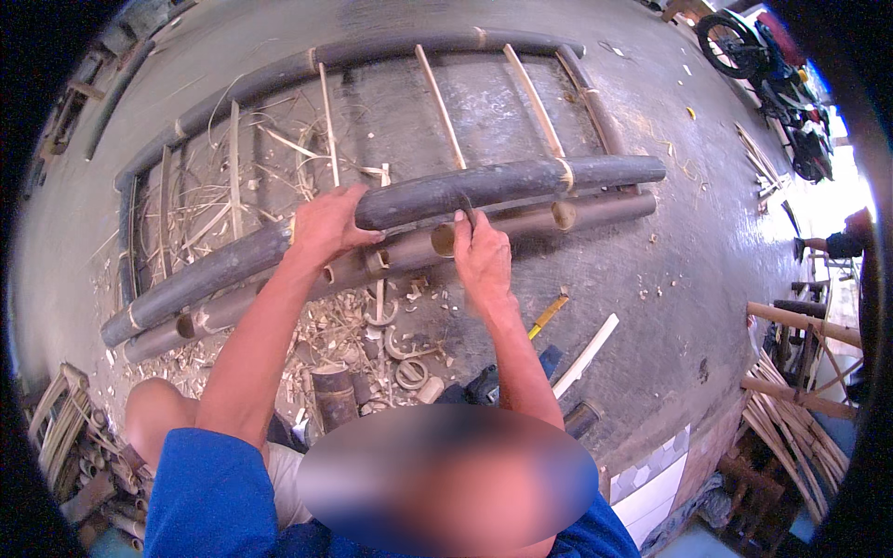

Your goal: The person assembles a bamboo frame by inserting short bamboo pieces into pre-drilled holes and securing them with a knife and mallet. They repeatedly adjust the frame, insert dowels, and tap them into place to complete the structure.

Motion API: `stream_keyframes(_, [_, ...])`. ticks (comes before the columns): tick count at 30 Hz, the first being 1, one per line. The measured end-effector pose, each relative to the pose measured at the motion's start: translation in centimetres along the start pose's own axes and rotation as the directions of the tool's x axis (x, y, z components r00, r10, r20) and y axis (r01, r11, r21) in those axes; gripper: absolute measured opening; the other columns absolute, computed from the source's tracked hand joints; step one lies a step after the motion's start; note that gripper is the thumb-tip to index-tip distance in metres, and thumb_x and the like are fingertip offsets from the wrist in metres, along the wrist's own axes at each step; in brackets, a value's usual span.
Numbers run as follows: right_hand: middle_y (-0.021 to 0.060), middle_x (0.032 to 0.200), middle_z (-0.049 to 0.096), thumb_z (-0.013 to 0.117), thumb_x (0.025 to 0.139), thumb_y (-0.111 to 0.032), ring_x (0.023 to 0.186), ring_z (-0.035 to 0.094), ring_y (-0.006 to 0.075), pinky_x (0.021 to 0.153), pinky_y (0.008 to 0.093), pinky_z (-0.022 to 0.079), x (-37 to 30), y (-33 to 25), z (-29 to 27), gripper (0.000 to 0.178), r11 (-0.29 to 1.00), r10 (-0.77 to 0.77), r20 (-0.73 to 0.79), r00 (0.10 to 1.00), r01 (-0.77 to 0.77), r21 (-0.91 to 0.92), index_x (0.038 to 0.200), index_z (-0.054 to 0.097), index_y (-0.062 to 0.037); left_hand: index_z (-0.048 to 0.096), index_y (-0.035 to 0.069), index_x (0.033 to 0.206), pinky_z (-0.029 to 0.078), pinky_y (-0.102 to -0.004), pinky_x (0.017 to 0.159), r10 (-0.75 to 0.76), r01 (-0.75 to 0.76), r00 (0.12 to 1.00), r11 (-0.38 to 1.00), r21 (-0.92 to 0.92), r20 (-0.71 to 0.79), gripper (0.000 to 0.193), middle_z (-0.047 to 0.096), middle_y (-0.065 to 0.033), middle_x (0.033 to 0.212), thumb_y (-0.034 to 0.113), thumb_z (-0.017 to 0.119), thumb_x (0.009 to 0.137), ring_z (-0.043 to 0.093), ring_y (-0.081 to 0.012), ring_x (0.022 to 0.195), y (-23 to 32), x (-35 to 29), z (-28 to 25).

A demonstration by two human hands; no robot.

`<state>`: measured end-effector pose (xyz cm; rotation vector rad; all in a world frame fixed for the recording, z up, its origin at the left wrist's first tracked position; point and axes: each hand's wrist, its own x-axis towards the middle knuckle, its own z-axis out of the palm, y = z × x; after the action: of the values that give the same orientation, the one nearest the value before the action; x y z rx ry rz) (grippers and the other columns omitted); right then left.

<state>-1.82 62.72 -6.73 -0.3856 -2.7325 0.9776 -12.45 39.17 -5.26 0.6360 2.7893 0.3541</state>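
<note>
A long dark bamboo pole (419, 192) lies across the floor in front of me as the near side of a ladder-like frame. My left hand (327, 223) is wrapped over this pole, left of its middle. In my right hand (485, 259) is a small dark-bladed knife (468, 206), its blade against the pole's near side; the handle is hidden in my fingers. Right beside the pole, on my side, runs a browner bamboo pole (521, 224) with round openings cut in it. Thin pale bamboo slats (439, 107) join the near pole to the far dark pole (372, 51).
Wood shavings (316, 325), bamboo rings (412, 374) and a short bamboo piece (335, 397) lie near my knees. A yellow-handled tool (548, 316) and a pale strip (586, 355) are at the right. Motorcycles (772, 74) stand far right; bamboo strips (791, 428) are stacked lower right.
</note>
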Motion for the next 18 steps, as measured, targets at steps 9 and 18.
stream_keyframes(9, [0.0283,0.081,0.07,0.054,0.104,-0.028,0.075,0.068,0.0499,0.07,0.0574,0.055,-4.6,-4.8,3.7,0.029,0.988,-0.097,0.184,0.978,0.072,0.14,0.107,0.063,-0.0003,0.058,0.014,0.133,0.055,-0.0493,0.09,0.047,-0.047,0.999,0.999,0.014,-0.018,0.077,0.069,-0.0171,0.114,0.047,0.088,0.07,0.068,-0.0389,0.108,-2.3,-1.1,-0.5])
stream_keyframes(18, [0.0295,0.079,0.069,0.055,0.103,-0.025,0.072,0.069,0.0497,0.063,0.0582,0.055,-4.0,-6.4,5.3,0.026,0.994,-0.071,0.201,0.977,0.053,0.094,0.101,0.061,0.0,0.06,0.012,0.128,0.055,-0.0496,0.086,0.059,-0.06,0.998,0.998,-0.014,-0.032,0.071,0.07,-0.0166,0.11,0.042,0.089,0.07,0.068,-0.0384,0.105,-2.6,-1.0,-0.3])
